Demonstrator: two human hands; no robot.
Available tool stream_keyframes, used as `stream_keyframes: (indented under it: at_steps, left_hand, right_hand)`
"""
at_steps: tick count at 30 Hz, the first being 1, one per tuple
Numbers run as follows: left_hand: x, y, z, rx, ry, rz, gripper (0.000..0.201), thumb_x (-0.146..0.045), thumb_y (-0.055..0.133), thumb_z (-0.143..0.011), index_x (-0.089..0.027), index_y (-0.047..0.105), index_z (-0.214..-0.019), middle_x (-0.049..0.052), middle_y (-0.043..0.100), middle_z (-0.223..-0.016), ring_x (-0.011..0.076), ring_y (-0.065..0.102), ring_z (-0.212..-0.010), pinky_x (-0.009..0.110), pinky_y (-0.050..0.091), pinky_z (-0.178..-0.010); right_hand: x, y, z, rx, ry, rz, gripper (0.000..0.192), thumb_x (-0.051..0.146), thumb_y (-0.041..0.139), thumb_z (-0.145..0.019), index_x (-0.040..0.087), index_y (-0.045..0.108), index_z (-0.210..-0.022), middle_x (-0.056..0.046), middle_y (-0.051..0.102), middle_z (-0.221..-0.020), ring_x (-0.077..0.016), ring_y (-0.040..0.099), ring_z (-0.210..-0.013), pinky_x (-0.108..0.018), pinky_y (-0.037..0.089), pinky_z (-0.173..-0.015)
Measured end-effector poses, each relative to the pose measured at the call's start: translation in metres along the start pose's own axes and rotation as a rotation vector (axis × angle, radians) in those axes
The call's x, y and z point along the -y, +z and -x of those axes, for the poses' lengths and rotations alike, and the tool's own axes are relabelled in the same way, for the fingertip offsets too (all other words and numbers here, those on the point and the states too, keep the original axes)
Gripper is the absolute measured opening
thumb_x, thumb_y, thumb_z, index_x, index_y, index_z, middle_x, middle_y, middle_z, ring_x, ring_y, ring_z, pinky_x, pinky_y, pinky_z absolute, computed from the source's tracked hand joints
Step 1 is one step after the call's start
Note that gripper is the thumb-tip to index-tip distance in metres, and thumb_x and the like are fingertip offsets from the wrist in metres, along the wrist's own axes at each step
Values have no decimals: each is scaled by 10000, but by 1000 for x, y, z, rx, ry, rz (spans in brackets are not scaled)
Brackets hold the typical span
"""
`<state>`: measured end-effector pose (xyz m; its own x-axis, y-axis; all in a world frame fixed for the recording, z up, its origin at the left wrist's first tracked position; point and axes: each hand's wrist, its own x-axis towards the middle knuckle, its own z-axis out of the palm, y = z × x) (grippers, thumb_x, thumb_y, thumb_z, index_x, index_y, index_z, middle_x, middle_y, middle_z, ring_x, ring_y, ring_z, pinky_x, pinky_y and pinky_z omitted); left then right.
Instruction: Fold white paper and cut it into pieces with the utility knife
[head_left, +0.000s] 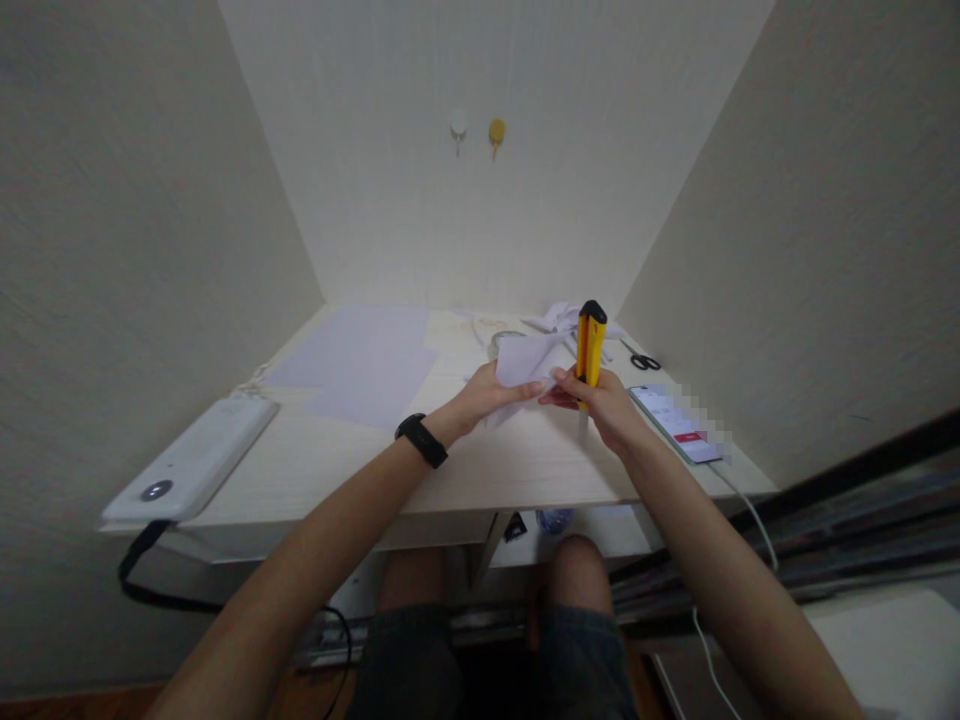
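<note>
Right hand [604, 400] grips yellow knife [590, 343] | blade hidden | left hand [491, 392] pinches paper [529, 360]

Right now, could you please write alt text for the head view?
A left hand holds white paper while the right hand grips an upright yellow utility knife over a pale wooden desk; a phone lies right.

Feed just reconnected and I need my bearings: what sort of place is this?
Probably a small home desk nook between plain walls: a light wooden table with paper sheets, scissors and a charging phone, and two wall hooks above.
</note>
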<state>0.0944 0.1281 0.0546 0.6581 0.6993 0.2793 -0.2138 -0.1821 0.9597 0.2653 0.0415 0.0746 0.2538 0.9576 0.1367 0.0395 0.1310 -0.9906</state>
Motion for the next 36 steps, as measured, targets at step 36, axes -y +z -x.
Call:
stream_keyframes:
  at_steps: [36]
  left_hand:
    - [8, -4, -3, -396, -65, 172, 375, -126, 769, -674, -112, 706, -1043, 154, 728, -1160, 245, 697, -1006, 402, 523, -959]
  right_hand:
    - [-1, -2, 25, -639, -452, 74, 468, 625, 473, -893, 219, 602, -701, 31, 488, -519, -116, 469, -406, -237, 320, -375]
